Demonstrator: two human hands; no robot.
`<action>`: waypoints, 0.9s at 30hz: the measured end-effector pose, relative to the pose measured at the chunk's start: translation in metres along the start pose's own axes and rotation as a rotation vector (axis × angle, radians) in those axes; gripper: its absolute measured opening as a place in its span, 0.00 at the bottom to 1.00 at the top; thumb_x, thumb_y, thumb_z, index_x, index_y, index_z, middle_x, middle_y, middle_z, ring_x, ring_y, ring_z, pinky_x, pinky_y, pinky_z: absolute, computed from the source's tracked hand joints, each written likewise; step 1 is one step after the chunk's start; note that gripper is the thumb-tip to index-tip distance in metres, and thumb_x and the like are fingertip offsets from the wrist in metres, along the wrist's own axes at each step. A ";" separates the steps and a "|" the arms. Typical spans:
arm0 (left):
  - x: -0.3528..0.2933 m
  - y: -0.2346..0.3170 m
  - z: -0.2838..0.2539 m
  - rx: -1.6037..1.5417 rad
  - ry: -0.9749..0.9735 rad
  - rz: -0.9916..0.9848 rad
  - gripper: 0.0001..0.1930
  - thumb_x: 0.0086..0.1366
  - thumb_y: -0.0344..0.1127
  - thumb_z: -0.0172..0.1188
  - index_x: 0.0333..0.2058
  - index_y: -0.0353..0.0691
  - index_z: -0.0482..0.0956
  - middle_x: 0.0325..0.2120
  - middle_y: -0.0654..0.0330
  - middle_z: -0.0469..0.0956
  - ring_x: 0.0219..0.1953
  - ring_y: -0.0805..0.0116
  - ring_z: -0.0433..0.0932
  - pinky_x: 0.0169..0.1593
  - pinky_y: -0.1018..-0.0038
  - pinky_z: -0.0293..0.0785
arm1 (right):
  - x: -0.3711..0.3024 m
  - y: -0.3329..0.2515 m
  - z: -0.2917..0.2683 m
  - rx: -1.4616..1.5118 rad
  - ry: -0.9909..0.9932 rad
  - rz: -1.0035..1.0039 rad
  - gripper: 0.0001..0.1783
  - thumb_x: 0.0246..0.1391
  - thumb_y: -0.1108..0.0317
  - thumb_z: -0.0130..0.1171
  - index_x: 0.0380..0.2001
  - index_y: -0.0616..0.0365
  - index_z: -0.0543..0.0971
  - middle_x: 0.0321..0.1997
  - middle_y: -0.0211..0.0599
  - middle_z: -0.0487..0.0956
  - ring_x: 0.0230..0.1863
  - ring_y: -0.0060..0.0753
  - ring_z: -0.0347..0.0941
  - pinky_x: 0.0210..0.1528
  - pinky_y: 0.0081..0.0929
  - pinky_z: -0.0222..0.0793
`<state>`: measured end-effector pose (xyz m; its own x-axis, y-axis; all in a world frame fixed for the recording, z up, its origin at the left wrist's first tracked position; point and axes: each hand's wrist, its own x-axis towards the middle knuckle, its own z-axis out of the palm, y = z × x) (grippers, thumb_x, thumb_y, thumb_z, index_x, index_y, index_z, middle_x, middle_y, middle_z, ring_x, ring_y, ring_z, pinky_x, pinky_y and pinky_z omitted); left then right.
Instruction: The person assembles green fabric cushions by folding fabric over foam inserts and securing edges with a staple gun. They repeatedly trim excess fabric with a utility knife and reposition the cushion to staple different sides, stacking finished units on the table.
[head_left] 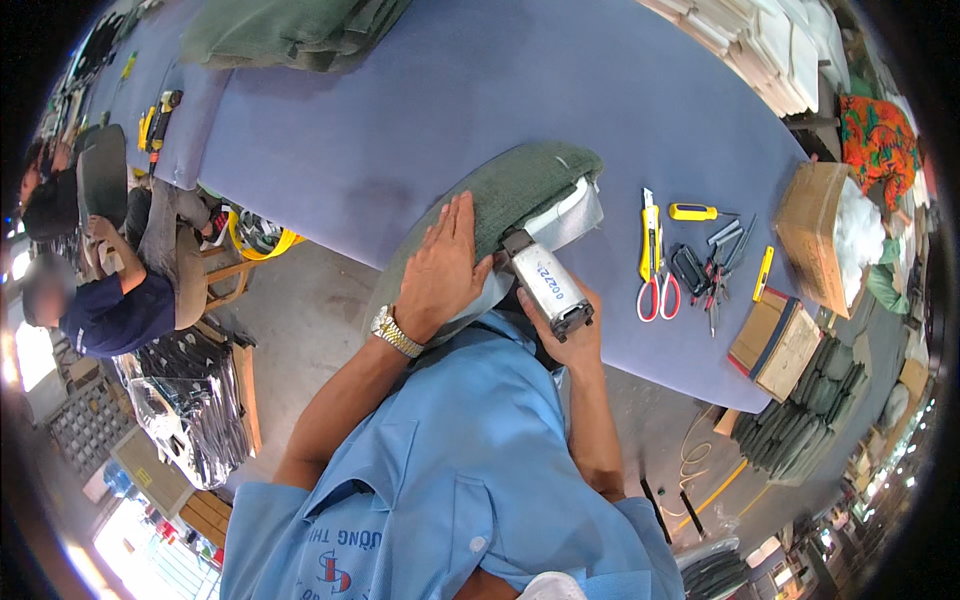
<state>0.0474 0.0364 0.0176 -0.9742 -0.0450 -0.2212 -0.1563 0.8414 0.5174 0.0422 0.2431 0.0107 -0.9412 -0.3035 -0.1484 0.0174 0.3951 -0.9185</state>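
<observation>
A curved cushioned panel covered in dark green fabric (515,180) rests against the table's near edge, close to my body. Its underside shows a white rim (560,207) and some pale lining at the right end. My left hand (447,265) lies flat on the green fabric, fingers stretched out side by side. In my right hand (575,340) is a silver staple gun (548,283) with a black nose. That nose points at the panel's inner edge, and whether it touches is hard to tell. Part of my right hand's grip is hidden beneath the tool.
Right of the panel on the blue-covered table (400,130) lie a yellow utility knife (650,230), red-handled scissors (657,298), a yellow screwdriver (695,212) and several pliers-like tools (713,275). Folded green fabric (290,30) sits at the far side. At left, another person (115,300) sits working.
</observation>
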 end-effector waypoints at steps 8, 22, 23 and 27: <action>0.000 -0.002 -0.004 0.023 -0.067 -0.017 0.44 0.63 0.37 0.65 0.70 0.23 0.52 0.69 0.37 0.61 0.72 0.43 0.61 0.72 0.56 0.62 | -0.002 0.003 -0.002 -0.001 -0.065 -0.063 0.18 0.52 0.67 0.74 0.45 0.64 0.84 0.38 0.42 0.87 0.38 0.35 0.85 0.42 0.29 0.78; -0.001 0.006 -0.003 0.075 -0.032 -0.024 0.47 0.57 0.29 0.65 0.72 0.28 0.51 0.69 0.39 0.63 0.70 0.43 0.64 0.70 0.58 0.67 | 0.007 -0.008 -0.005 -0.019 -0.097 -0.023 0.23 0.39 0.70 0.71 0.42 0.64 0.80 0.36 0.50 0.82 0.37 0.59 0.80 0.40 0.38 0.76; -0.001 0.006 -0.003 0.084 -0.036 -0.022 0.47 0.56 0.28 0.65 0.72 0.28 0.51 0.69 0.39 0.63 0.70 0.43 0.64 0.70 0.58 0.67 | 0.006 -0.008 -0.005 -0.030 -0.098 -0.055 0.23 0.39 0.70 0.71 0.42 0.64 0.80 0.35 0.50 0.82 0.36 0.59 0.80 0.39 0.38 0.76; -0.001 0.003 0.001 0.060 -0.007 -0.011 0.47 0.54 0.26 0.64 0.72 0.27 0.51 0.68 0.39 0.64 0.70 0.44 0.65 0.71 0.58 0.66 | 0.001 -0.016 -0.012 -0.071 -0.194 0.029 0.18 0.48 0.73 0.71 0.44 0.66 0.83 0.39 0.47 0.86 0.39 0.40 0.86 0.43 0.30 0.78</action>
<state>0.0481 0.0389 0.0187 -0.9711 -0.0510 -0.2331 -0.1573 0.8715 0.4646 0.0367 0.2461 0.0297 -0.8581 -0.4493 -0.2488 0.0139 0.4640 -0.8857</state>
